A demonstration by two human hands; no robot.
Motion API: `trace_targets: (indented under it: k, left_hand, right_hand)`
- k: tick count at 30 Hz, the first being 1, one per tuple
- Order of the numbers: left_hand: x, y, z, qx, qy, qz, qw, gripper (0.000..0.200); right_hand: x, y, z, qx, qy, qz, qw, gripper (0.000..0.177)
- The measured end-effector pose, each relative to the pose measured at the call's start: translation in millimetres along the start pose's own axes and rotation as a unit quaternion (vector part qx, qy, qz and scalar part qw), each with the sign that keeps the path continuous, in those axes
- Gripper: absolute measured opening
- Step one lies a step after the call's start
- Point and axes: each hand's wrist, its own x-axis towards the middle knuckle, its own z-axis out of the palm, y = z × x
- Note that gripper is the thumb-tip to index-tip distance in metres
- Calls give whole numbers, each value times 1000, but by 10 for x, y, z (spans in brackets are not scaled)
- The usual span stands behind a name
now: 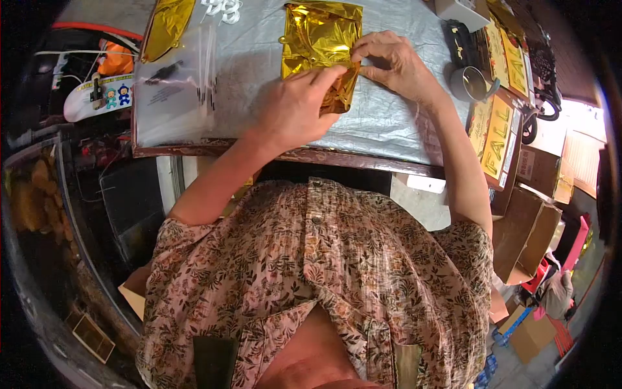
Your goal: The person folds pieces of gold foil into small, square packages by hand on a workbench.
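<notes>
Mid-worktop (389, 137), the gold foil packet (317, 29) could crease or tear if the right hand (396, 68), its grip pinching the right edge, tugs unevenly against the left hand (295, 109), whose grip I cannot tell.

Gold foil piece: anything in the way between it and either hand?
Nothing visible. The left hand is over the lower part of the gold foil piece, the right hand at its right edge. The clear plastic bags lie apart, to its left.
</notes>
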Motion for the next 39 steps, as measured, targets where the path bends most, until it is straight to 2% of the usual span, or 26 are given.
trace_targets:
  k: [1,3,4,6,7,9,10,12,16,18,24,26,31,33,39]
  left_hand:
    - [15,22,33,0,0,-2,1000,58]
    - [43,63,103,57,71,32,995,41]
    - [52,62,116,57,71,30,995,41]
    - [91,41,139,-1,109,25,994,28]
    - [107,0,174,-2,109,24,994,28]
    - [136,-78,230,-130,175,-28,976,26]
    - [139,-92,219,-130,176,-30,975,26]
    - [145,-113,171,-195,128,-115,966,31]
    - [213,-301,184,-188,122,-119,967,33]
    - [261,-368,161,-240,108,-145,954,36]
    - [351,-529,95,-170,16,-247,954,36]
    - [362,-535,103,-188,19,-250,950,36]
    - [356,-616,170,-215,17,-247,945,37]
    - [343,-669,240,-233,46,-242,941,36]
    - [365,-727,313,-217,49,-233,947,34]
  right_hand:
    - [0,14,4,3,4,0,1000,22]
    - [22,25,11,9,6,-3,1000,21]
    - [38,22,0,26,7,-4,1000,18]
    - [50,26,-19,44,7,-6,999,16]
    - [52,29,-25,58,-1,1,998,15]
    - [58,52,-17,74,-10,7,997,15]
    - [50,75,-4,75,-7,10,997,14]
    - [61,91,8,77,-7,11,997,14]
    - [97,77,2,63,-2,2,998,14]
    - [106,81,12,52,-8,0,999,14]
    - [138,28,29,47,-4,4,999,8]
    - [146,-22,14,74,-5,36,997,7]
    - [129,-28,65,53,14,48,997,9]
    - [129,-40,79,54,17,54,997,10]
    - [130,-97,98,92,26,99,991,9]
